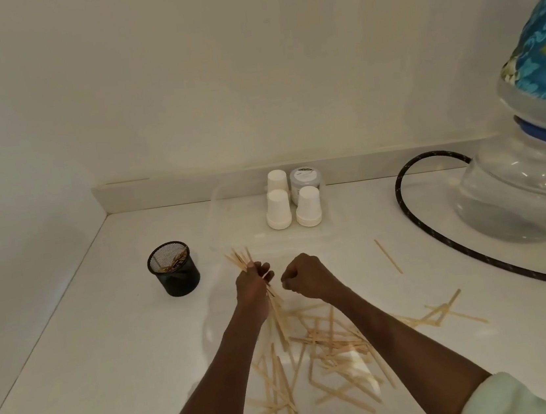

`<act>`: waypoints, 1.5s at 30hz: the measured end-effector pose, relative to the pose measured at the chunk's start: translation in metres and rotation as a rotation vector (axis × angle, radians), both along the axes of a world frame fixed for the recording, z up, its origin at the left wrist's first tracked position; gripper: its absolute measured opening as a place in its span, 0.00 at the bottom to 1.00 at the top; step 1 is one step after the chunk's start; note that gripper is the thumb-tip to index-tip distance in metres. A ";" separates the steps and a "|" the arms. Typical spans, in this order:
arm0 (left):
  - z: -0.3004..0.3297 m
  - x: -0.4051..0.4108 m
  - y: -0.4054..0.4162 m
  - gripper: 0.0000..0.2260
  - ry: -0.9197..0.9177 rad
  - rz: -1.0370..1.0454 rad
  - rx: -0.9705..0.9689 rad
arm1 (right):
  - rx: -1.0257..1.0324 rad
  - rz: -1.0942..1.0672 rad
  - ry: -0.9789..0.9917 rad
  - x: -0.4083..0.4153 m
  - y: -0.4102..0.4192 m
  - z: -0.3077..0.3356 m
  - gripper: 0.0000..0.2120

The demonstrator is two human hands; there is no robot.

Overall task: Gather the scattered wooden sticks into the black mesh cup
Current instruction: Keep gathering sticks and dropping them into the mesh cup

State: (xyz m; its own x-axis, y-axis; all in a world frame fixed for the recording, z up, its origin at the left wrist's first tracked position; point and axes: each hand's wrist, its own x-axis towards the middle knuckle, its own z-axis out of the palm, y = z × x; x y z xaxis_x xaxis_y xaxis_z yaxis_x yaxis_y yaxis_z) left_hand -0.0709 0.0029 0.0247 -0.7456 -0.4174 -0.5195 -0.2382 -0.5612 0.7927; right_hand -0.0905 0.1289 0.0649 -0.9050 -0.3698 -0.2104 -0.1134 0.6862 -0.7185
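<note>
My left hand (252, 283) grips a bundle of wooden sticks (238, 261) whose ends fan out above and below the fist. Just to its right, my right hand (304, 277) is curled into a fist; no stick shows in it. The black mesh cup (174, 270) stands upright to the left of my left hand with a few sticks inside. Several loose sticks (332, 340) lie scattered on the white counter beneath my forearms. One single stick (388, 256) lies apart to the right.
A clear plastic tray (231, 218) at the back holds three upturned white paper cups (279, 209) and a grey-lidded jar (305, 178). A black hose (441, 241) curves from a water dispenser (520, 190) at the right. Walls close off the counter at the left and back.
</note>
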 end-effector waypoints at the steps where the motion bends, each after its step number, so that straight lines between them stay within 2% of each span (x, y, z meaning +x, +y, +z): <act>1: 0.001 0.000 -0.001 0.12 0.032 0.020 -0.015 | 0.015 -0.012 0.011 -0.001 0.006 -0.001 0.06; 7: 0.014 0.003 -0.010 0.11 0.225 0.066 -0.173 | 0.224 -0.060 0.052 0.001 0.041 -0.011 0.08; 11: 0.023 0.002 -0.012 0.10 0.287 0.034 -0.306 | 0.328 -0.119 0.060 0.003 0.063 -0.012 0.11; 14: 0.029 0.001 -0.011 0.11 0.307 0.053 -0.390 | 0.428 -0.123 0.051 0.003 0.086 -0.007 0.21; 19: 0.037 -0.002 -0.006 0.11 0.330 0.100 -0.406 | 0.724 0.092 -0.073 0.018 0.129 -0.001 0.45; 23: 0.046 -0.001 0.000 0.11 0.342 0.131 -0.340 | 0.813 0.138 -0.092 0.041 0.138 -0.013 0.51; 27: 0.053 0.006 0.009 0.11 0.359 0.101 -0.289 | 0.705 0.090 -0.006 0.057 0.138 -0.025 0.42; 30: 0.055 0.011 0.014 0.11 0.343 0.051 -0.196 | 0.543 0.071 -0.004 0.051 0.137 -0.028 0.26; 33: 0.051 0.019 0.018 0.11 0.301 -0.029 -0.096 | 0.543 0.069 0.001 0.043 0.136 -0.026 0.11; 34: 0.049 0.021 0.019 0.11 0.285 -0.054 -0.079 | 0.533 0.066 0.019 0.040 0.136 -0.027 0.09; 36: 0.045 0.027 0.021 0.11 0.255 -0.089 -0.058 | 0.491 0.034 0.058 0.037 0.135 -0.029 0.16; 39: 0.041 0.033 0.024 0.11 0.204 -0.113 -0.016 | 0.471 0.012 0.117 0.035 0.131 -0.031 0.19; 45: 0.035 0.044 0.029 0.11 0.071 -0.138 0.092 | 0.385 -0.025 0.086 0.026 0.124 -0.023 0.06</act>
State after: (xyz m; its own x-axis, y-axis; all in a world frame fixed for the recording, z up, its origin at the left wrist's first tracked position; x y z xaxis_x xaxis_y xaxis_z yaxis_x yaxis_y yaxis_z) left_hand -0.0269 0.0321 0.0595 -0.8285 -0.2616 -0.4952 -0.2634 -0.5982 0.7568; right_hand -0.0644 0.2528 0.0421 -0.9332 -0.2559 -0.2522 -0.1415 0.9070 -0.3966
